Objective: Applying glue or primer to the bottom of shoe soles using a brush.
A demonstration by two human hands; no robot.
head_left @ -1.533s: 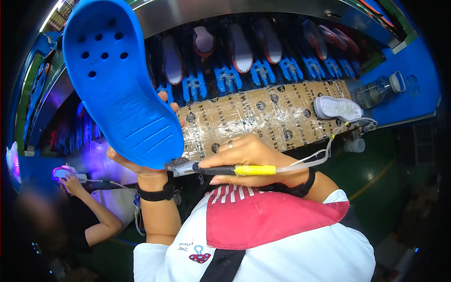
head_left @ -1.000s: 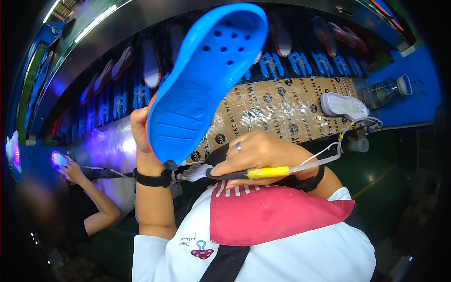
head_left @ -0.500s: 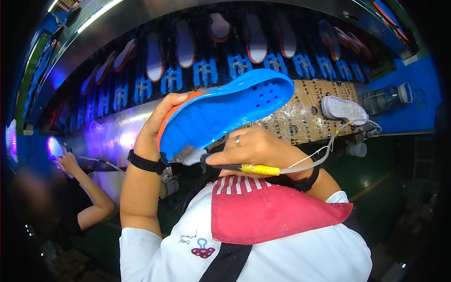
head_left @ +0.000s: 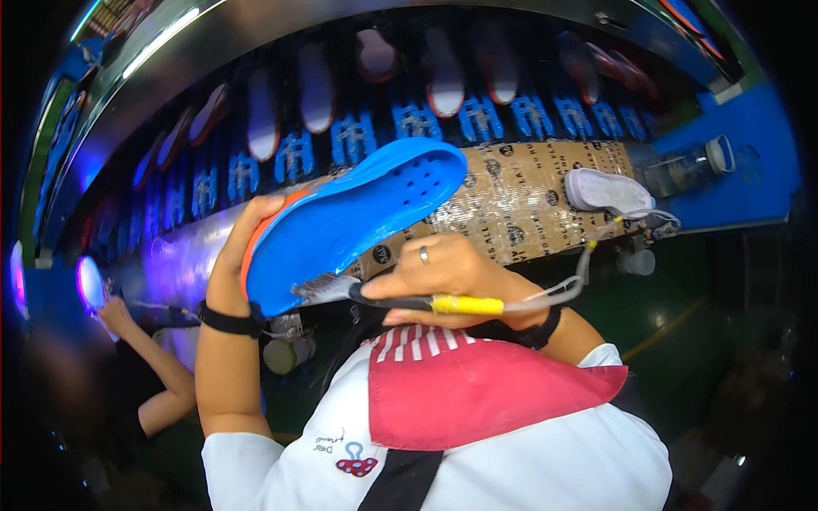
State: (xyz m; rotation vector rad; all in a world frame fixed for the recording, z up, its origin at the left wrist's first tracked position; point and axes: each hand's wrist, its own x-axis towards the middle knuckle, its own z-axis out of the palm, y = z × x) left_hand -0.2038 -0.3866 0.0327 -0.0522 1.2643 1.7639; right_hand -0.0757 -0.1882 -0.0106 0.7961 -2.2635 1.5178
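A blue shoe sole (head_left: 341, 209) with an orange outer edge is tilted in front of me, its glossy inner side facing up. My left hand (head_left: 241, 243) grips it around the heel end, thumb over the orange rim. In my right hand (head_left: 439, 277) is a brush (head_left: 328, 289) with a dark handle wrapped in yellow, and a clear tube runs from its back end. The wet-looking bristles touch the sole's inside near the heel. Small round holes mark the toe end, which points right and away from me.
Behind the sole runs a line with blue holders (head_left: 354, 138) bearing several soles (head_left: 317, 89). Cardboard (head_left: 520, 200) covers the bench, with a white sole (head_left: 607, 189) and a clear plastic jug (head_left: 686, 170) at right. At left, a co-worker's hand (head_left: 115, 315) holds another sole.
The blue sole and both my hands have shifted left, and the toe end has drawn back from the holders. The bristles have moved inward from the heel edge. The view has shifted slightly.
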